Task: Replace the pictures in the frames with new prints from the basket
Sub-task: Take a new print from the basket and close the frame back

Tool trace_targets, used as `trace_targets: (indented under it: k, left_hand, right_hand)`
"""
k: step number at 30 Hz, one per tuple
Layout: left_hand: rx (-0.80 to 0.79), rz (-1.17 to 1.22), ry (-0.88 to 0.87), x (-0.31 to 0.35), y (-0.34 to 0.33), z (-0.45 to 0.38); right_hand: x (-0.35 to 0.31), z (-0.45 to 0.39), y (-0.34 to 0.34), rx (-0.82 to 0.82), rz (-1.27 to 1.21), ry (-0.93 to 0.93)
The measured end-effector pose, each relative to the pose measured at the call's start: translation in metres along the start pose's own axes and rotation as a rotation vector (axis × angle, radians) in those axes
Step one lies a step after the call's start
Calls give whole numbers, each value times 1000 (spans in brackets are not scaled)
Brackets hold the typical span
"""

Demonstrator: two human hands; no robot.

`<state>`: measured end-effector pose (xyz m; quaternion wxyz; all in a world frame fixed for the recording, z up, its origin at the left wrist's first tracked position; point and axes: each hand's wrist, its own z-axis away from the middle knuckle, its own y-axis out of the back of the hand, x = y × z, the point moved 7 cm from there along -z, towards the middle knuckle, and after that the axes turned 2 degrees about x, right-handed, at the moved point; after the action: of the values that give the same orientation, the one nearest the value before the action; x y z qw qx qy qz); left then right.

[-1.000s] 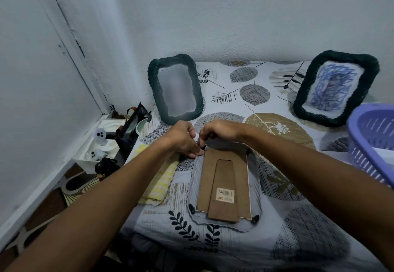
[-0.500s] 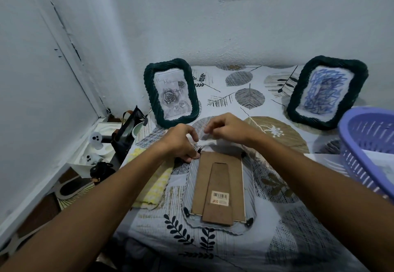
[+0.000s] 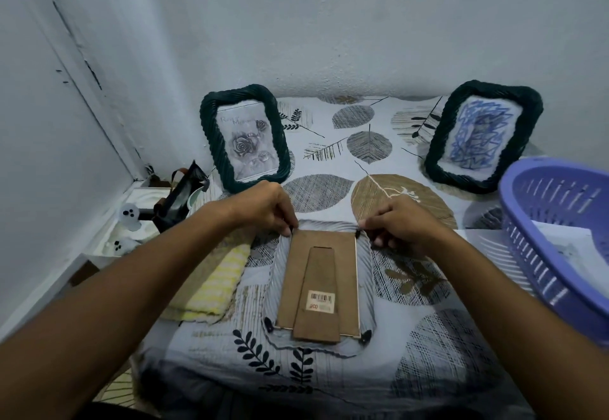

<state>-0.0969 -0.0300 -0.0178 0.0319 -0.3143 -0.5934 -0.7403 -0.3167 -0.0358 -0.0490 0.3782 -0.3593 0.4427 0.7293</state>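
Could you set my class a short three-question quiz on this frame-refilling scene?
1. True or false: the flat frame lies face down.
2. Where are the hands? A) at its top corners B) in the basket C) on the cloth
3. How many frames stand upright at the back?

Key: 1 true. 2 A: left hand, right hand. 3 two: rose frame, blue frame.

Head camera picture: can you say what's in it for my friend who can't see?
Two hands work at the top corners of a picture frame lying face down on a leaf-print cloth, the left hand at one corner, the right hand at the other. Two dark green frames stand behind, one with roses, one with blue scribbles. A purple basket sits at right.
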Motion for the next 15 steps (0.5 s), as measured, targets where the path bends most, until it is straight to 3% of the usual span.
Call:
trace_targets:
  k: [8,15]
  left_hand:
    - [24,64,-9,-9,-2,1]
    - [76,134,23,-11,-4,3]
  right_hand:
    - [6,-4,-6,-84,-173,-38]
    - [8,-6,-6,-90,-183,-13]
